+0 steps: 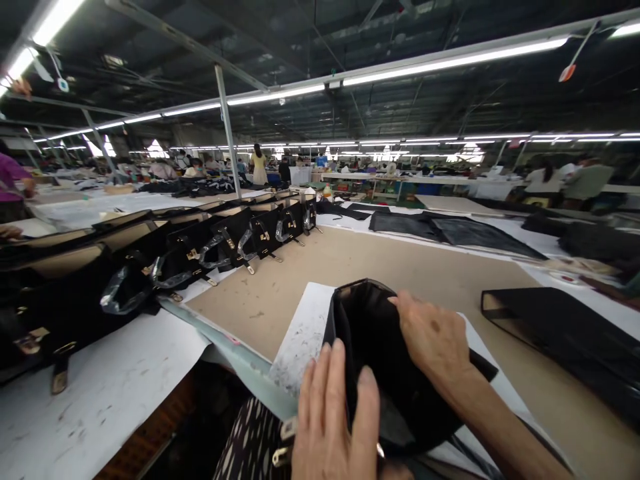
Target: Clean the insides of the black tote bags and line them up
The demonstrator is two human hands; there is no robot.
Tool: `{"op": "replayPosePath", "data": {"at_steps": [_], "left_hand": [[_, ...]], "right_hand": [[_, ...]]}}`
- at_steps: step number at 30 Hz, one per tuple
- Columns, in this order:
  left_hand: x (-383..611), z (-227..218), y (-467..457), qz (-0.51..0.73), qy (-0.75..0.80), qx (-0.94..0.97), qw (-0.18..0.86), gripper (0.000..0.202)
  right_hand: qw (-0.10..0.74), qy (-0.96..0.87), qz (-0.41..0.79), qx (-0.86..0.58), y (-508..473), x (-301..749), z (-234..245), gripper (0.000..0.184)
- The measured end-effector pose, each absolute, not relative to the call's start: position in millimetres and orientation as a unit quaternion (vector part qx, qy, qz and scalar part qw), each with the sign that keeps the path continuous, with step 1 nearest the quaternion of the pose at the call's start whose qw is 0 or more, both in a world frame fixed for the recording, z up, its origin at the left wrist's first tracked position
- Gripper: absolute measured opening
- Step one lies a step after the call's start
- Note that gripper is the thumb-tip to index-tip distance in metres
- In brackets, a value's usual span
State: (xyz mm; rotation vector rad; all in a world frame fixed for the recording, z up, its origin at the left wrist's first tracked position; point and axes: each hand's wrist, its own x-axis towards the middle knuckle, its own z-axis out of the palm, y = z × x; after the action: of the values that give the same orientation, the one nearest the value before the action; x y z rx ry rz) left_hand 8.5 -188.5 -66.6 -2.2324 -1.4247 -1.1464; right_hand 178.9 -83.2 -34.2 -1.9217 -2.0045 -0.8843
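Observation:
A black bag stands mouth up before me, its dark inside showing. My left hand is at its near left wall, long fingers stretched along the outside and the thumb over the inner side, the wall between them. My right hand grips the right rim, with a fingertip reaching into the opening and the other fingers curled out of sight. Under the bag lies a marked white sheet. Close to my left wrist is a gold metal clasp; what it is fixed to is partly hidden.
Rows of black handbags with gold fittings and plastic-wrapped handles stand at left. Another black bag piece lies at right on the tan tabletop. Black panels lie farther back. A table edge borders my lap. People work in the distance.

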Motion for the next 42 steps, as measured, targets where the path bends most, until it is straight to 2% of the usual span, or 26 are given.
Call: {"op": "replayPosePath", "data": {"at_steps": [2, 4, 7, 11, 14, 20, 22, 25, 33, 38, 42], "left_hand": [[-3.6, -66.9, -180.7, -0.403, -0.537, -0.737, 0.075, 0.064], [-25.3, -61.9, -173.1, -0.395, -0.576, -0.715, -0.032, 0.066], [-63.9, -50.2, -157.9, -0.375, -0.580, -0.687, -0.226, 0.058], [-103.6, -42.6, -126.2, -0.352, -0.488, -0.644, -0.472, 0.044], [-114.8, -46.0, -106.7, -0.324, -0.438, -0.619, -0.566, 0.039], [-104.7, -46.5, -99.9, -0.359, -0.402, -0.637, -0.551, 0.030], [-100.6, -46.4, -102.0, -0.371, -0.395, -0.644, -0.539, 0.027], [-97.1, -48.6, -104.7, -0.376, -0.399, -0.653, -0.522, 0.025], [-98.6, -54.2, -107.0, -0.385, -0.413, -0.652, -0.506, 0.025], [-100.9, -53.1, -109.0, -0.397, -0.410, -0.657, -0.493, 0.030], [-98.2, -48.8, -110.6, -0.405, -0.431, -0.683, -0.428, 0.037]], "right_hand": [[0.101, -0.687, -0.299, -0.655, -85.9, 179.7, -33.3, 0.027], [0.080, -0.687, -0.296, -0.659, -91.0, 183.8, -32.3, 0.028], [0.057, -0.683, -0.302, -0.663, -99.5, 195.3, -31.9, 0.028], [0.068, -0.676, -0.316, -0.663, -103.9, 223.6, -39.2, 0.027], [0.071, -0.677, -0.321, -0.658, -100.9, 245.9, -50.0, 0.027], [0.077, -0.673, -0.329, -0.658, -94.1, 240.6, -52.2, 0.028], [0.092, -0.686, -0.354, -0.628, -92.3, 227.7, -46.5, 0.025], [0.121, -0.741, -0.361, -0.553, -88.4, 205.9, -36.8, 0.032], [0.165, -0.891, -0.152, -0.395, -71.6, 138.9, -13.7, 0.026], [0.172, -0.903, -0.065, -0.389, -61.5, 119.1, -12.7, 0.021], [0.207, -0.884, -0.002, -0.419, -57.3, 119.9, -14.0, 0.023]]}}
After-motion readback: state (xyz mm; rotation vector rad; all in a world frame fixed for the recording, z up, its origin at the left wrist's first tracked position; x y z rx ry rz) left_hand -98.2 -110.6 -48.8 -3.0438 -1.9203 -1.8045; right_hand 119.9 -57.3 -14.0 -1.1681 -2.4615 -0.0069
